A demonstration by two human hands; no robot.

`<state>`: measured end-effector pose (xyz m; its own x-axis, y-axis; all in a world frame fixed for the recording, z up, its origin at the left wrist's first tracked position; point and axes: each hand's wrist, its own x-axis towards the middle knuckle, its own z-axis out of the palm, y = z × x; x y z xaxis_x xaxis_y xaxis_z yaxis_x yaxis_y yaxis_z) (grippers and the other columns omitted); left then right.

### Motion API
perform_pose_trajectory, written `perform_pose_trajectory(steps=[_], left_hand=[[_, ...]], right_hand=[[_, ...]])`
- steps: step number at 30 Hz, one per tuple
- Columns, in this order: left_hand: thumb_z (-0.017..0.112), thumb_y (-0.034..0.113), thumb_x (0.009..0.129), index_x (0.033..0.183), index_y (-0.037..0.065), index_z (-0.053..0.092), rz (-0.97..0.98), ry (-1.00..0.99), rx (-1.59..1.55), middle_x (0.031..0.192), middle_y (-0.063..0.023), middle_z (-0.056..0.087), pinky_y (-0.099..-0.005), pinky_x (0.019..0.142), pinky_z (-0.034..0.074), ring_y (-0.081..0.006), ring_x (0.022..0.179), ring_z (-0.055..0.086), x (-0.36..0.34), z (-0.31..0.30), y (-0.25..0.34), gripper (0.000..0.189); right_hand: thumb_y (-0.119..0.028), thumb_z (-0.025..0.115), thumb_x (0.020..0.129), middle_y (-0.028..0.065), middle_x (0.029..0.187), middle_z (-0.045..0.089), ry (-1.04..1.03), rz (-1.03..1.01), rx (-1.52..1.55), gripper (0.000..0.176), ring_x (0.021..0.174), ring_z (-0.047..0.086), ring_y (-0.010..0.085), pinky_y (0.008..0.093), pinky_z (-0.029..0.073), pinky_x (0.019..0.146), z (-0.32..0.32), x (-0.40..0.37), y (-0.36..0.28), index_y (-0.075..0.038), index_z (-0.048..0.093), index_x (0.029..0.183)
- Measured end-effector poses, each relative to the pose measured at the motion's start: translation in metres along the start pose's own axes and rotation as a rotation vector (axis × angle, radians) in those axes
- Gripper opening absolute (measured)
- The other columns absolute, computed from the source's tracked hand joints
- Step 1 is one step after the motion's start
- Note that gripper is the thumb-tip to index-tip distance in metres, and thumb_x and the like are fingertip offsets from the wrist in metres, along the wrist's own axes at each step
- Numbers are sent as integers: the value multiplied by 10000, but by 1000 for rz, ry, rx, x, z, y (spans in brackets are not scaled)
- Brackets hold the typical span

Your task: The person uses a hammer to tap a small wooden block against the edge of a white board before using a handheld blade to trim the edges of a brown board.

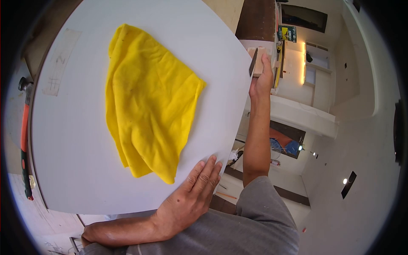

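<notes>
A large white panel [89, 170] fills the left and middle of the head view. My left hand [187, 202] lies flat on its lower right part, fingers stretched toward the edge. Farther up, my right hand [264, 78] grips a sanding block [260, 63], pale and wood-coloured, with a thin dark sheet on the side facing the panel. The block is right at the panel's right edge, and my thumb lies along it. A crumpled yellow cloth [153, 102] is spread on the panel, just above my left fingertips.
A hammer [24, 131] with an orange and dark handle lies beyond the panel's left edge. Paper tape [61, 61] with pencil marks sticks to the panel. Lit shelves [312, 68] and a white ceiling [340, 170] appear sideways at right.
</notes>
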<state>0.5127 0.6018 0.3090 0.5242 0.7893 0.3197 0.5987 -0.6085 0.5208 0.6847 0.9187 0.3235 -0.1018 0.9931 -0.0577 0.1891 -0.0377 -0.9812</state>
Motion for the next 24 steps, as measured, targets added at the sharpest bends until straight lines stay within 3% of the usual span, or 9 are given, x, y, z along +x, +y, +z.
perform_pose_trajectory(steps=[3,6,9,12,15,24], left_hand=[[481,195,892,1356,86,557,-8,-2,-9,1499,-136,416,-472,1208,191,-344,1434,309,0,0,0,482],[482,194,891,1351,84,562,-15,-2,-22,1499,-134,417,-465,1209,191,-339,1434,310,1,0,1,480],[484,193,890,1346,83,566,-21,5,-25,1498,-133,420,-462,1210,192,-337,1432,314,2,2,1,477],[485,190,889,1340,83,572,-24,9,-33,1494,-133,425,-460,1210,194,-336,1430,319,0,0,-1,472],[485,191,889,1331,81,580,-26,13,-40,1490,-134,431,-457,1208,201,-335,1429,321,0,0,0,466],[493,185,885,1315,76,594,-34,10,-67,1488,-135,434,-448,1205,213,-331,1425,329,2,1,0,455]], right_hand=[[-259,566,968,116,1190,615,2,9,24,383,1101,605,238,372,486,975,0,-2,1,-18,526,1263],[-255,572,965,110,1188,616,5,-3,26,377,1101,606,236,369,483,976,1,-2,0,-22,537,1259],[-224,467,989,197,1098,602,-8,-27,9,293,1005,637,288,403,544,888,2,-2,2,-32,432,1207],[-220,465,987,193,1091,606,-6,-24,5,297,1000,639,286,399,544,884,4,-2,2,-31,432,1214],[-269,572,960,123,1215,606,-1,-25,5,437,1136,586,239,374,473,986,2,-4,3,-11,519,1309],[-268,568,960,128,1205,605,9,6,23,429,1119,593,244,370,475,981,0,-3,3,-12,521,1300]])
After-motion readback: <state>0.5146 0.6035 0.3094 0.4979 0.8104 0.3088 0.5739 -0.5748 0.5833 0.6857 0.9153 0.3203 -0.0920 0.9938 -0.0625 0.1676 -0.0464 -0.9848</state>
